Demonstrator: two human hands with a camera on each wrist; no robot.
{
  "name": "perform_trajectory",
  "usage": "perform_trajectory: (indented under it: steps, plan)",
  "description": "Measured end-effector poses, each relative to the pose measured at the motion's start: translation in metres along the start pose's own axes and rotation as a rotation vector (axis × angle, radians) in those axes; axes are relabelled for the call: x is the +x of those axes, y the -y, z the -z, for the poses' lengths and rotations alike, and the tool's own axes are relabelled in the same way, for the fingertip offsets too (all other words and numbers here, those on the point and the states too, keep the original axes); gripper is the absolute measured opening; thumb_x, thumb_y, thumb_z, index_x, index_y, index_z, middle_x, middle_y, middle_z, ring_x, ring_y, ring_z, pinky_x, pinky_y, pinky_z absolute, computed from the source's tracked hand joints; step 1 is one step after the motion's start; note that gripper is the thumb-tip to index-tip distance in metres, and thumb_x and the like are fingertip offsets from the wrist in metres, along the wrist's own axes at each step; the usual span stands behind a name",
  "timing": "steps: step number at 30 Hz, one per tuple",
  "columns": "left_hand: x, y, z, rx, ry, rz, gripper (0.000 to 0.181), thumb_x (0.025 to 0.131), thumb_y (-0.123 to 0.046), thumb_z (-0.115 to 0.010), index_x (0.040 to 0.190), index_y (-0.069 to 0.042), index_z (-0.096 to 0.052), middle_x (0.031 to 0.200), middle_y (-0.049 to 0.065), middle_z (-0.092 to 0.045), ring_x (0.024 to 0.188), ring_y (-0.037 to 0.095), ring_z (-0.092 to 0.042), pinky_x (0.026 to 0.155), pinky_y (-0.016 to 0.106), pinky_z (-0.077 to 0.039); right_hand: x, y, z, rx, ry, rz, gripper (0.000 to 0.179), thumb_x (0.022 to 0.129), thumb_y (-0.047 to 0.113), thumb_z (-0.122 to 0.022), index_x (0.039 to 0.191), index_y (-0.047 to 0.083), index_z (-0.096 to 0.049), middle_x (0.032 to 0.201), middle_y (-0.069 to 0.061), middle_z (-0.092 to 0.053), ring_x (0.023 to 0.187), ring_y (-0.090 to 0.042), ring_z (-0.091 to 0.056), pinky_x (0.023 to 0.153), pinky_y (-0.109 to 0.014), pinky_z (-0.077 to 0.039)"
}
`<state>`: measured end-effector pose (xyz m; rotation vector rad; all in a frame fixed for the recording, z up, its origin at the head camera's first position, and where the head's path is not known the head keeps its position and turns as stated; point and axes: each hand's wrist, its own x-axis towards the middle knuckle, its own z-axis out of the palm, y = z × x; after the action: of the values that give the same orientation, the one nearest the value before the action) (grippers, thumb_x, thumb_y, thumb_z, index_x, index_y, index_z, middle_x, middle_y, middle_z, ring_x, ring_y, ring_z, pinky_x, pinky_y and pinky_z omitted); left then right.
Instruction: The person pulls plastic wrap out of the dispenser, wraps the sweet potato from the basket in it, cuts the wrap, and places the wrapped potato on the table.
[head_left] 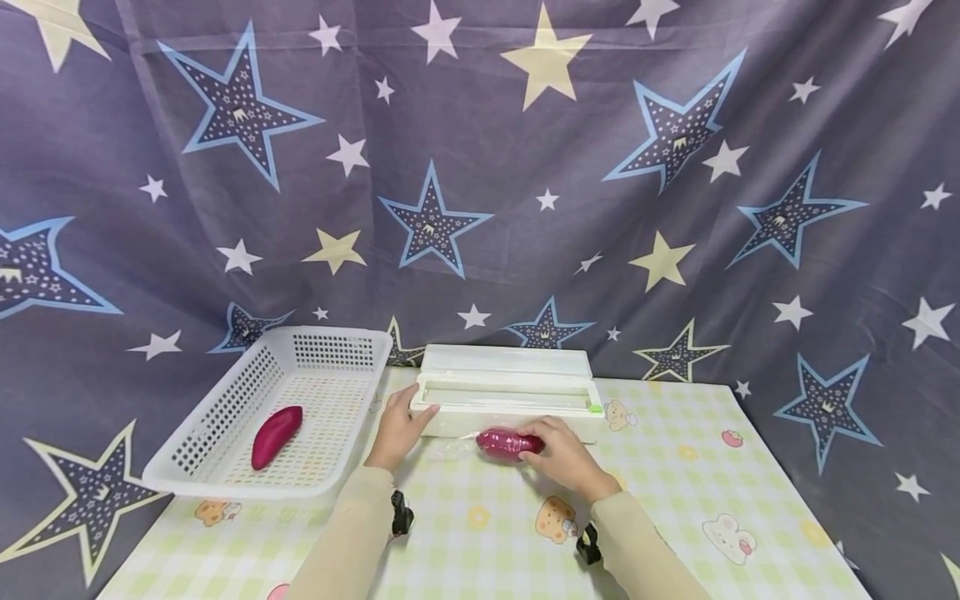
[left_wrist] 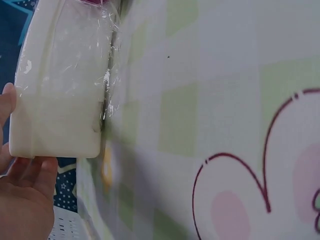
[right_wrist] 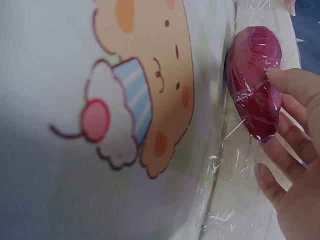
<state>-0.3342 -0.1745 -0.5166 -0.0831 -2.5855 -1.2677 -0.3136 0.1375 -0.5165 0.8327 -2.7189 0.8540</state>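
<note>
A white cling film dispenser (head_left: 517,425) stands at the back of the table with its lid (head_left: 506,362) raised. My left hand (head_left: 397,429) grips its left end; in the left wrist view the thumb and fingers hold the dispenser's end (left_wrist: 60,130). A purple-red sweet potato (head_left: 504,444), wrapped in shiny cling film, lies against the dispenser's front. My right hand (head_left: 564,454) holds its right end, and the right wrist view has the thumb on the sweet potato (right_wrist: 255,80) with fingers behind. Loose film (head_left: 453,448) stretches left from it.
A white perforated basket (head_left: 352,454) stands at the left with an unwrapped sweet potato (head_left: 277,437) inside. A green slider (head_left: 596,409) sits at the dispenser's right end. A checked cloth (head_left: 675,500) covers the table, and a star-patterned curtain (head_left: 487,133) hangs behind.
</note>
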Motion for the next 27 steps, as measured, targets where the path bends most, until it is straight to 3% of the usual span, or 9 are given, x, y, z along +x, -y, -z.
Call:
perform_trajectory:
  steps: [9, 13, 18, 23, 27]
  plan:
    - [0.0, -0.003, 0.002, -0.005, -0.02, -0.004, 0.068, 0.097, -0.03, -0.068, 0.147, 0.007, -0.041, 0.147, 0.029, -0.039, 0.134, 0.045, -0.041, 0.113, 0.054, -0.032, 0.001, 0.0, 0.002, 0.006, -0.006, -0.025, 0.033, 0.09, 0.024, -0.077, 0.12, 0.014, -0.07, 0.123, 0.001, -0.063, 0.12, -0.022, -0.054, 0.102, -0.043, -0.046]
    - [-0.001, -0.003, 0.002, -0.013, -0.025, -0.001, 0.068, 0.097, -0.029, -0.069, 0.147, 0.007, -0.041, 0.146, 0.029, -0.04, 0.134, 0.045, -0.041, 0.113, 0.054, -0.032, -0.001, 0.001, 0.009, 0.036, -0.046, -0.045, 0.03, 0.091, 0.022, -0.076, 0.119, 0.014, -0.07, 0.118, 0.003, -0.064, 0.114, -0.021, -0.058, 0.098, -0.042, -0.049]
    - [-0.001, -0.002, 0.0, -0.025, -0.02, 0.0, 0.069, 0.097, -0.031, -0.069, 0.148, 0.006, -0.041, 0.147, 0.029, -0.04, 0.134, 0.044, -0.042, 0.113, 0.053, -0.033, -0.003, -0.001, 0.022, 0.07, -0.155, -0.075, 0.024, 0.093, 0.02, -0.073, 0.116, 0.015, -0.071, 0.109, 0.005, -0.065, 0.101, -0.016, -0.061, 0.087, -0.038, -0.054]
    - [0.0, -0.001, -0.001, -0.021, -0.017, 0.003, 0.069, 0.097, -0.032, -0.069, 0.148, 0.005, -0.041, 0.147, 0.028, -0.04, 0.134, 0.044, -0.042, 0.113, 0.053, -0.033, -0.005, -0.012, 0.038, 0.013, -0.317, -0.05, 0.018, 0.092, 0.016, -0.075, 0.108, 0.01, -0.071, 0.101, -0.002, -0.064, 0.09, -0.019, -0.06, 0.075, -0.038, -0.054]
    - [0.0, -0.002, 0.0, -0.027, -0.01, 0.009, 0.071, 0.096, -0.033, -0.069, 0.149, 0.005, -0.04, 0.148, 0.028, -0.039, 0.134, 0.044, -0.042, 0.112, 0.053, -0.034, -0.006, -0.025, 0.052, -0.039, -0.405, -0.083, 0.02, 0.089, 0.014, -0.077, 0.105, 0.004, -0.071, 0.095, -0.01, -0.06, 0.089, -0.025, -0.056, 0.078, -0.042, -0.05]
